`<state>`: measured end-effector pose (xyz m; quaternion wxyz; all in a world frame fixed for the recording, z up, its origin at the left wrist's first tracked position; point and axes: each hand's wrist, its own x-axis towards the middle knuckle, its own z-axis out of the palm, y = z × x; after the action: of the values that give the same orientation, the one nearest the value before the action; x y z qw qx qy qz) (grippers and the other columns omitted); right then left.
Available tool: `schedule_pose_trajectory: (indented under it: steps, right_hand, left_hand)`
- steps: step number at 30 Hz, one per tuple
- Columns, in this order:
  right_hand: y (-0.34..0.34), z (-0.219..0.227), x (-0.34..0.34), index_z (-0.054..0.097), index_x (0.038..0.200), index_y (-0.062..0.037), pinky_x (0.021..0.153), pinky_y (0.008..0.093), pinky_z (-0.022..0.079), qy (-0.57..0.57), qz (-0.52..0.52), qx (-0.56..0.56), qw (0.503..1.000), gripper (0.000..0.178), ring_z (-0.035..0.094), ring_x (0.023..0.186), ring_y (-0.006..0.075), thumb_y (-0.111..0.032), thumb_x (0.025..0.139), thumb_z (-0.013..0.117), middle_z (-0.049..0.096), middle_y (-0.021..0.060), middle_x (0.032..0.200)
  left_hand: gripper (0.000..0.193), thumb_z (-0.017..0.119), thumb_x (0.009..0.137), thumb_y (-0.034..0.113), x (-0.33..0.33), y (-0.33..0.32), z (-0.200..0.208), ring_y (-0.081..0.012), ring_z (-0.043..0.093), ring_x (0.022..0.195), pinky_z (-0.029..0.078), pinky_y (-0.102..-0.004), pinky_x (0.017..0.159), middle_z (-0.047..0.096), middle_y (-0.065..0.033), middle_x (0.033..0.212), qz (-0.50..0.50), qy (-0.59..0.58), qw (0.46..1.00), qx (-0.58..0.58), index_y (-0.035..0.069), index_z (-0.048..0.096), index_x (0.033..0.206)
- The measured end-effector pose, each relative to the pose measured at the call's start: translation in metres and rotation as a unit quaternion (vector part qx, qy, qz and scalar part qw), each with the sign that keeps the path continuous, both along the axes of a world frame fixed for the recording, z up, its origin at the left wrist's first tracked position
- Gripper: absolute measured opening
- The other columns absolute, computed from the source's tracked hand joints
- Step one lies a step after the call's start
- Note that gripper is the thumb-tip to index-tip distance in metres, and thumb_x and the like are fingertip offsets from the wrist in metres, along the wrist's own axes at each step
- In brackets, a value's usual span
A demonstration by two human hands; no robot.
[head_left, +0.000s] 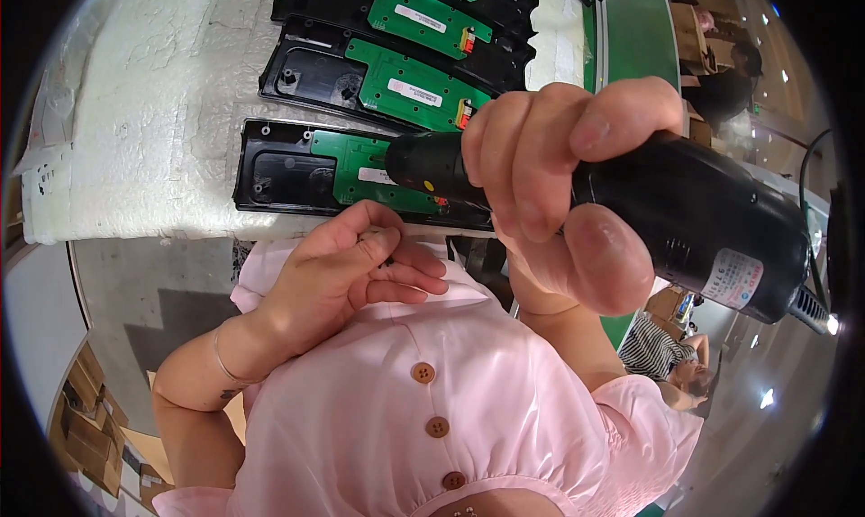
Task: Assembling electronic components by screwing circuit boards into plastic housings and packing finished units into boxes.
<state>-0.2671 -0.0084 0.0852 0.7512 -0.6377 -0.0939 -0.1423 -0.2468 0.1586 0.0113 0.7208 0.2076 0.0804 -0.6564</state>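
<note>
My right hand (563, 170) is wrapped round a black electric screwdriver (712, 215), its nose directed left and down over the nearest panel. That panel is a black plastic housing (288, 176) with a green circuit board (347, 152) on it, lying at the table's near edge. The screwdriver's nose covers part of the board, and its tip is hidden. Just in front of the housing, my left hand (347, 265) has its thumb and forefinger pinched together and the other fingers curled. Small dark screws (387, 263) show between those fingers.
Beyond the nearest housing lie several similar black housings (311, 67) with green boards, in a row on a white padded table top (162, 112). The screwdriver's cable (811, 238) runs off at the right. Two other people (662, 350) are farther right. Cardboard boxes (90, 427) stand at lower left.
</note>
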Motion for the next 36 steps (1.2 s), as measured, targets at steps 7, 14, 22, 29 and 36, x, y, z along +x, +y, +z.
schedule_pose_trajectory:
  steps: [7, 14, 22, 29, 36]
  right_hand:
    - [0.006, 0.007, 0.007, 0.041, 0.094, -0.008, 0.049, 0.0258, 0.033, 0.035, 0.006, -0.077, 0.996, 0.03, 0.042, 0.05, 0.0108, -0.016, 0.072, 0.059, 0.045, -0.0009, 0.059]
    - [-0.001, 0.0, 0.026, 0.04, 0.089, -0.0086, 0.047, 0.026, 0.034, -0.038, 0.146, -0.083, 0.985, 0.028, 0.04, 0.047, 0.0105, -0.017, 0.073, 0.06, 0.043, -0.0013, 0.057]
    - [0.005, 0.027, 0.003, 0.043, 0.093, -0.0105, 0.05, 0.0223, 0.035, -0.048, 0.027, -0.042, 0.998, 0.03, 0.046, 0.05, 0.0067, -0.02, 0.073, 0.062, 0.05, -0.0062, 0.064]
    - [-0.004, 0.045, -0.006, 0.049, 0.081, -0.0122, 0.052, 0.0144, 0.046, -0.099, 0.122, 0.06, 0.986, 0.026, 0.054, 0.048, 0.0041, -0.01, 0.067, 0.071, 0.056, -0.0042, 0.057]
    - [0.003, 0.037, -0.011, 0.047, 0.082, -0.013, 0.048, 0.0134, 0.043, -0.12, 0.104, 0.062, 0.985, 0.026, 0.053, 0.047, 0.0037, -0.011, 0.069, 0.071, 0.056, -0.0045, 0.055]
  left_hand:
    - [0.018, 0.053, 0.085, 0.01, -0.006, 0.005, -0.017, -0.017, 0.059, 0.085, 0.048, -0.0275, 0.077, 0.06, -0.0113, 0.09, 0.082, -0.045, 0.996, 0.01, -0.001, 0.053, 0.1]
    - [0.019, 0.054, 0.084, 0.006, -0.005, 0.003, -0.013, -0.0158, 0.059, 0.083, 0.049, -0.0252, 0.077, 0.06, -0.0108, 0.093, 0.168, 0.005, 0.985, 0.046, 0.0, 0.054, 0.102]
    - [0.015, 0.054, 0.085, 0.01, -0.003, 0.005, -0.021, -0.0137, 0.059, 0.081, 0.049, -0.0214, 0.072, 0.06, -0.0073, 0.091, 0.176, 0.087, 0.98, -0.003, 0.004, 0.055, 0.099]
    - [0.013, 0.054, 0.086, 0.013, -0.003, 0.004, -0.017, -0.0104, 0.057, 0.078, 0.048, -0.0175, 0.068, 0.057, -0.0041, 0.088, 0.176, 0.111, 0.977, -0.034, 0.006, 0.056, 0.097]
    - [0.017, 0.053, 0.087, 0.018, -0.007, 0.004, -0.019, -0.0107, 0.056, 0.077, 0.048, -0.0201, 0.069, 0.058, -0.0049, 0.089, 0.166, 0.09, 0.982, -0.032, 0.005, 0.055, 0.098]
